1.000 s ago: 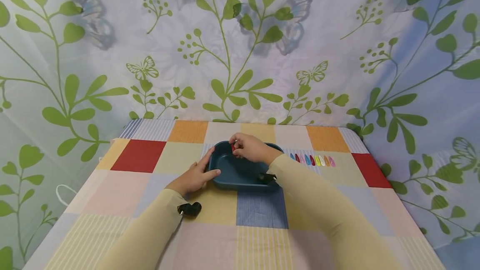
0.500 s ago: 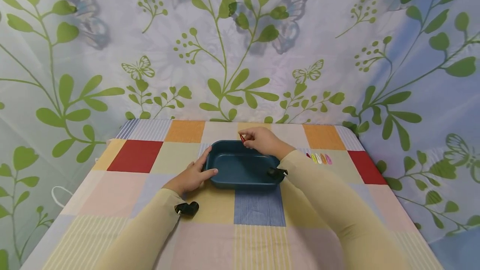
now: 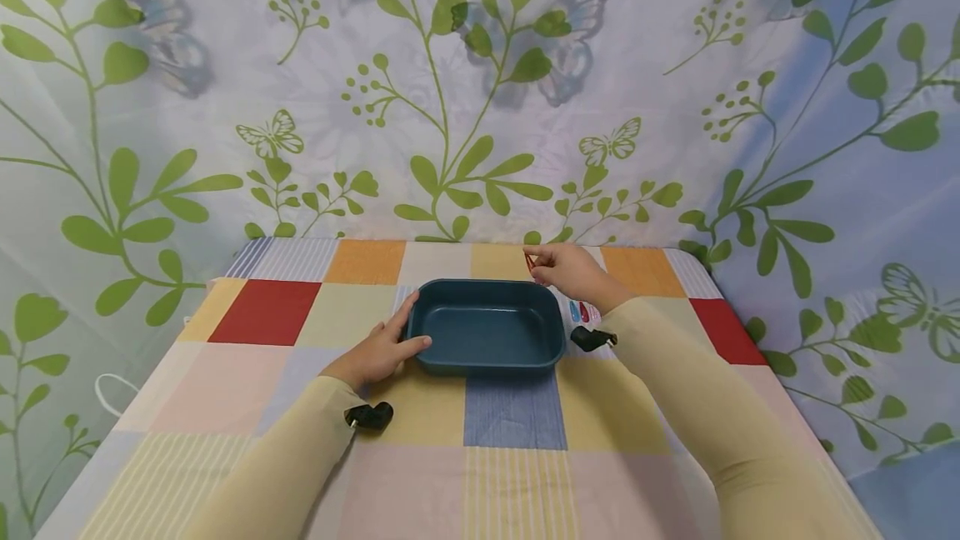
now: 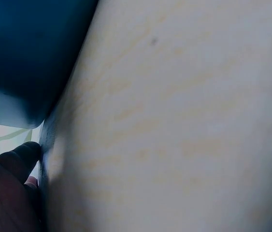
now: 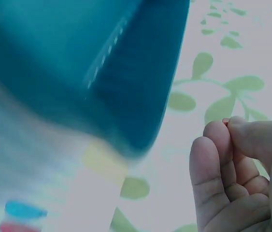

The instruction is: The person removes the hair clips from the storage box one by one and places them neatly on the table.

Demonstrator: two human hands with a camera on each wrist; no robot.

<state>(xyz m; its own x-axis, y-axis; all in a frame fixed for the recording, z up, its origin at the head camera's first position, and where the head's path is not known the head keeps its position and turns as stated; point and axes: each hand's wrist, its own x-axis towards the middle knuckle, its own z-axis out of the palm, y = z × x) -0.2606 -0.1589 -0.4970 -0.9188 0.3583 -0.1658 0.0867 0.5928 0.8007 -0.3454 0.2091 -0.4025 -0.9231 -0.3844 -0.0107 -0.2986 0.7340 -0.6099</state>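
A dark teal rectangular tray [image 3: 487,363] sits on the patchwork cloth. My left hand [image 3: 378,355] rests against its left side, fingers straight along the outside and thumb by the rim. Past the tray's far right corner, my right hand [image 3: 573,272] pinches a red hair clip [image 3: 529,262] between thumb and fingertips, held above the cloth. In the right wrist view only a sliver of that clip shows between the fingertips. Right of the tray lie a blue hair clip [image 3: 575,312] and a red one [image 3: 584,312]; my right forearm hides others in their row.
The patchwork tablecloth [image 3: 405,482] covers the table, whose far edge meets a leaf-and-butterfly curtain [image 3: 315,65]. A white cord loop [image 3: 105,394] hangs by the left edge. Small black cameras [image 3: 371,417] are strapped at both wrists.
My right hand has moved right, from over the tray to beyond its far right corner, still pinching the red hair clip. The left hand stays at the tray's left side.
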